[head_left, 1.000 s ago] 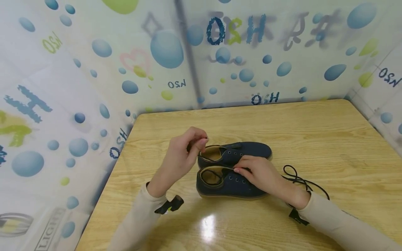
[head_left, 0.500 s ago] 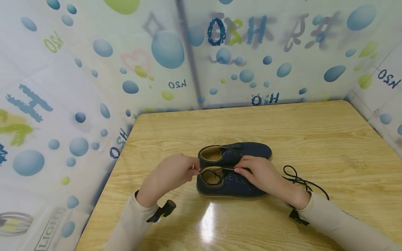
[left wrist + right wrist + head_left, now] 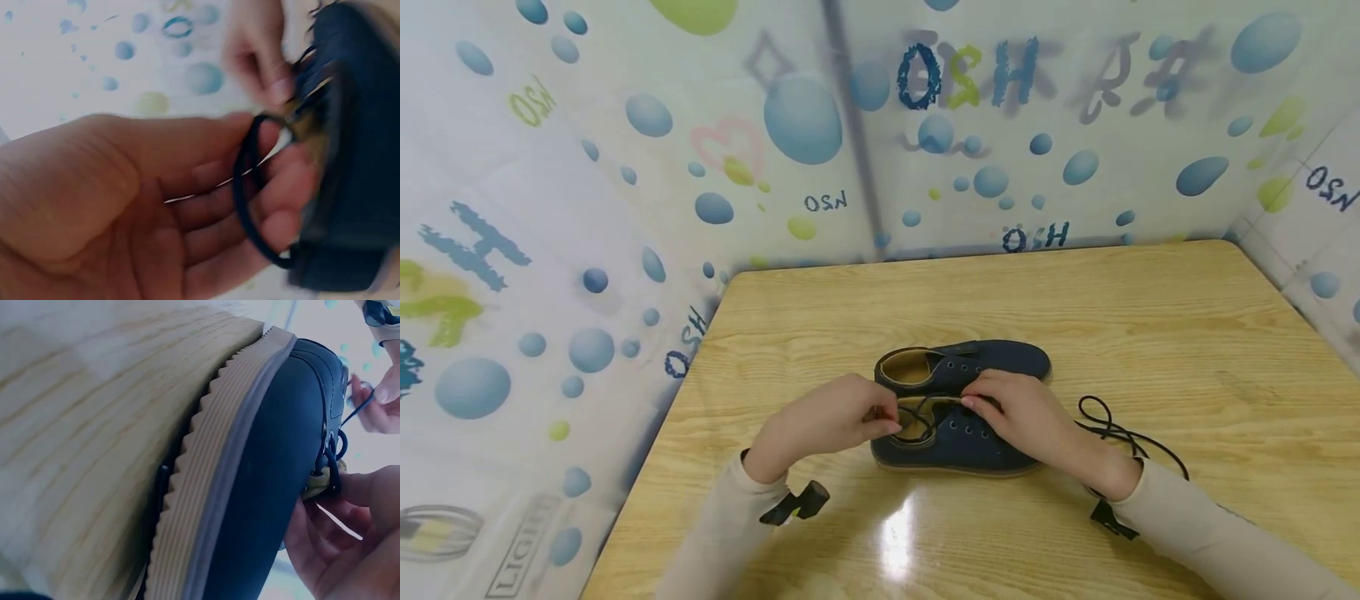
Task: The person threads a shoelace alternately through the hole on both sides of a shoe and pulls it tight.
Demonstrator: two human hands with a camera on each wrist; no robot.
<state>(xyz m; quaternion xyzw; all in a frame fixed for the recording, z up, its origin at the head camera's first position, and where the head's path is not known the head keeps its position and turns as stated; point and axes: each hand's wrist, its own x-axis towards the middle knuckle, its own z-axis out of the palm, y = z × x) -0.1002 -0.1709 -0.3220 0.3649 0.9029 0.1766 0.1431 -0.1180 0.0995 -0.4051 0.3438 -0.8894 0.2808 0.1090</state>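
Note:
Two dark navy lace-up shoes lie side by side in the head view, toes to the right: the near shoe (image 3: 958,457) and the far shoe (image 3: 1011,360). My left hand (image 3: 842,417) is over the near shoe's opening. Between its thumb and forefinger it pinches a dark shoelace (image 3: 240,187), which bends in a loop beside the shoe in the left wrist view. My right hand (image 3: 1026,417) reaches across the near shoe's eyelets. In the right wrist view its thumb and fingers grip the tan shoe tongue (image 3: 317,485) beside the laces.
Both shoes stand on a wooden table (image 3: 1187,333). A loose dark lace (image 3: 1120,431) trails in loops right of the right wrist. Behind the table hangs a white wall covering (image 3: 917,167) with blue drops.
My left hand has come down from above the far shoe's heel to the near shoe, then shifted slightly right over its opening. My right hand has kept its place.

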